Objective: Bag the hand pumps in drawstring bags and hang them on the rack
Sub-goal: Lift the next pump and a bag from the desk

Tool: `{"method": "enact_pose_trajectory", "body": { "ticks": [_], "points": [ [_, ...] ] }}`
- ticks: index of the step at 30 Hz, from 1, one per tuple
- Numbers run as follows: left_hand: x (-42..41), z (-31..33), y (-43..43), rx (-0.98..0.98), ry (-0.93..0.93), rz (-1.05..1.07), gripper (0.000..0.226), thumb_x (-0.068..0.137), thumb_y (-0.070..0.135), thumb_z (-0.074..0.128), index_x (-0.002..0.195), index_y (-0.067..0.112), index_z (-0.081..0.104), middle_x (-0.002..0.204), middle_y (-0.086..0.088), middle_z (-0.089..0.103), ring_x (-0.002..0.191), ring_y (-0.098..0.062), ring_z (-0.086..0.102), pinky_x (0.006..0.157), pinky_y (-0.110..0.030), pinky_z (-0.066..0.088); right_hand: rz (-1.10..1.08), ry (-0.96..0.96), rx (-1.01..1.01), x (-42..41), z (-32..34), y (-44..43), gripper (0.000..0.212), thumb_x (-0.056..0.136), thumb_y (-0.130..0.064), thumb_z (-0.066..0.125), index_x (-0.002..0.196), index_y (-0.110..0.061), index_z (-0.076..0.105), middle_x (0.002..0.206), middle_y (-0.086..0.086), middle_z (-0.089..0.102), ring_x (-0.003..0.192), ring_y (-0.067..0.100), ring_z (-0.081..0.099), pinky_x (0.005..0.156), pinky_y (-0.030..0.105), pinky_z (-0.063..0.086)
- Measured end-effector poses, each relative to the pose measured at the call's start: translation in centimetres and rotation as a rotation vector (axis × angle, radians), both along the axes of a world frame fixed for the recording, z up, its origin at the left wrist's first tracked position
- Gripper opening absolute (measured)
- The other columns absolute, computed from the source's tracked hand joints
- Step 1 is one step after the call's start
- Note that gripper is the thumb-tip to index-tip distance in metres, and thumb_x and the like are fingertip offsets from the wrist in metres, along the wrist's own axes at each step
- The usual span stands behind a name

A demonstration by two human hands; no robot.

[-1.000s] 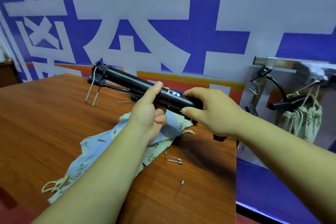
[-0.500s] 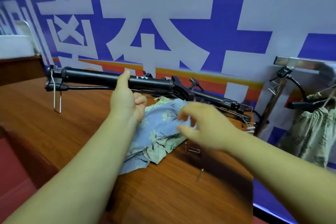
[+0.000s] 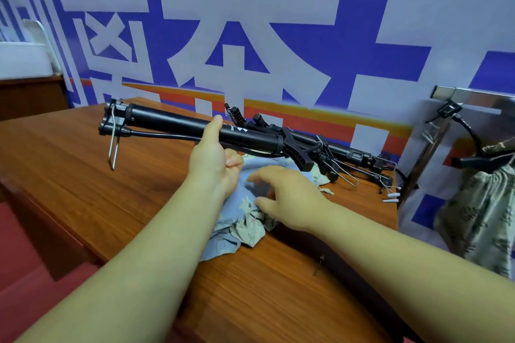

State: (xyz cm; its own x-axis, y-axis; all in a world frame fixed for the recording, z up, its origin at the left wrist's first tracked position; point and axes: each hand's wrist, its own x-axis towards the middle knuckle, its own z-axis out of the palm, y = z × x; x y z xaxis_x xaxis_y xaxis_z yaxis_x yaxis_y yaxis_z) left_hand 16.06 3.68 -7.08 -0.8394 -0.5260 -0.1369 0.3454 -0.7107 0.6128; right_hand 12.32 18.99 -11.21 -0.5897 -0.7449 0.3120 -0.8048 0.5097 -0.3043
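Observation:
My left hand (image 3: 214, 159) grips a long black hand pump (image 3: 172, 124) around its barrel and holds it level above the wooden table (image 3: 83, 175), its wire foot hanging at the left end. My right hand (image 3: 281, 198) rests with spread fingers on a light blue flowered drawstring bag (image 3: 234, 225) that lies crumpled on the table below the pump. A second black pump (image 3: 348, 156) lies on the table behind. At the right a green patterned bag (image 3: 479, 217) hangs from the metal rack (image 3: 473, 95), a black pump handle sticking out of it.
A small metal needle (image 3: 319, 264) lies on the table near my right forearm, and white nozzle tips (image 3: 391, 198) lie by the far right corner. The table's right edge drops off beside the rack. A blue and white banner covers the wall behind.
My right hand let go of the pump and moved down onto the blue bag. My left hand carried the pump leftward and kept it level.

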Motion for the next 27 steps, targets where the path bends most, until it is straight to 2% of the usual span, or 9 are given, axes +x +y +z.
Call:
{"method": "enact_pose_trajectory", "body": {
  "ticks": [2, 4, 7, 10, 15, 19, 23, 25, 27],
  "points": [
    [0.0, 0.0, 0.0, 0.008, -0.003, -0.003, 0.018, 0.092, 0.030, 0.072, 0.092, 0.020, 0.057, 0.065, 0.003, 0.020, 0.045, -0.010, 0.018, 0.039, -0.019, 0.021, 0.047, -0.033, 0.055, 0.0, 0.0, 0.1, 0.055, 0.089, -0.027, 0.071, 0.141, -0.026, 0.052, 0.138, -0.010, 0.059, 0.105, 0.005, 0.056, 0.089, 0.024, 0.044],
    [0.2, -0.1, -0.1, 0.015, -0.003, 0.001, 0.018, 0.092, 0.030, 0.072, 0.093, 0.020, 0.058, 0.065, 0.003, 0.019, 0.046, -0.010, 0.018, 0.040, -0.019, 0.021, 0.040, -0.049, 0.071, 0.2, -0.2, -0.2, 0.050, 0.090, -0.025, 0.072, 0.137, -0.026, 0.056, 0.135, -0.011, 0.062, 0.114, 0.008, 0.059, 0.094, 0.029, 0.048],
    [0.2, -0.1, -0.2, 0.020, -0.004, -0.003, 0.020, 0.092, 0.030, 0.073, 0.091, 0.020, 0.056, 0.065, 0.003, 0.020, 0.048, -0.010, 0.018, 0.043, -0.020, 0.020, -0.017, -0.013, -0.008, 0.4, -0.7, -0.6, 0.030, 0.091, -0.020, 0.070, 0.120, -0.023, 0.066, 0.112, -0.007, 0.072, 0.100, 0.013, 0.066, 0.084, 0.039, 0.055],
    [0.4, 0.0, -0.5, 0.025, 0.000, -0.005, 0.018, 0.092, 0.030, 0.073, 0.091, 0.021, 0.058, 0.066, 0.003, 0.023, 0.050, -0.011, 0.018, 0.043, -0.020, 0.021, -0.054, -0.013, -0.080, 0.4, -0.4, -0.4, 0.023, 0.090, -0.021, 0.072, 0.112, -0.022, 0.070, 0.100, -0.007, 0.075, 0.089, 0.014, 0.067, 0.078, 0.035, 0.054],
    [0.4, 0.5, -0.9, 0.064, 0.016, -0.019, 0.023, 0.091, 0.032, 0.074, 0.093, 0.019, 0.055, 0.066, 0.003, 0.033, 0.048, -0.010, 0.020, 0.044, -0.019, 0.022, -0.105, -0.003, -0.192, 0.6, 2.1, 1.4, 0.017, 0.083, -0.024, 0.079, 0.099, -0.027, 0.077, 0.090, -0.011, 0.078, 0.085, 0.004, 0.071, 0.081, 0.031, 0.057],
    [0.3, 1.4, -0.4, 0.060, 0.044, -0.041, 0.026, 0.091, 0.033, 0.074, 0.091, 0.018, 0.053, 0.067, 0.003, 0.034, 0.049, -0.009, 0.020, 0.045, -0.018, 0.022, -0.143, 0.039, -0.200, 0.6, 3.5, 2.5, 0.017, 0.084, -0.024, 0.078, 0.100, -0.029, 0.077, 0.091, -0.013, 0.077, 0.084, 0.002, 0.070, 0.083, 0.028, 0.057],
    [0.7, 2.0, 0.1, 0.037, 0.049, -0.049, 0.025, 0.092, 0.034, 0.073, 0.091, 0.018, 0.054, 0.066, 0.003, 0.035, 0.050, -0.009, 0.020, 0.046, -0.019, 0.022, -0.094, -0.008, -0.099, 1.6, 3.7, 2.4, 0.025, 0.089, -0.018, 0.071, 0.111, -0.030, 0.074, 0.098, -0.010, 0.075, 0.085, 0.007, 0.069, 0.081, 0.027, 0.054],
    [0.8, 1.7, -0.1, 0.030, 0.045, -0.051, 0.025, 0.092, 0.034, 0.072, 0.093, 0.017, 0.054, 0.066, 0.002, 0.035, 0.050, -0.009, 0.020, 0.043, -0.018, 0.022, -0.064, -0.079, -0.060, 2.2, 3.9, 2.5, 0.027, 0.091, -0.016, 0.066, 0.114, -0.030, 0.071, 0.103, -0.014, 0.072, 0.084, -0.004, 0.065, 0.077, 0.017, 0.049],
    [0.9, 1.4, -0.4, 0.016, 0.033, -0.048, 0.026, 0.092, 0.034, 0.072, 0.092, 0.017, 0.054, 0.066, 0.003, 0.035, 0.050, -0.009, 0.020, 0.043, -0.018, 0.022, -0.061, -0.075, -0.049, 2.9, 4.3, 2.7, 0.025, 0.089, -0.021, 0.066, 0.112, -0.031, 0.069, 0.092, -0.023, 0.064, 0.075, -0.016, 0.056, 0.068, 0.008, 0.038]
  ]
}}
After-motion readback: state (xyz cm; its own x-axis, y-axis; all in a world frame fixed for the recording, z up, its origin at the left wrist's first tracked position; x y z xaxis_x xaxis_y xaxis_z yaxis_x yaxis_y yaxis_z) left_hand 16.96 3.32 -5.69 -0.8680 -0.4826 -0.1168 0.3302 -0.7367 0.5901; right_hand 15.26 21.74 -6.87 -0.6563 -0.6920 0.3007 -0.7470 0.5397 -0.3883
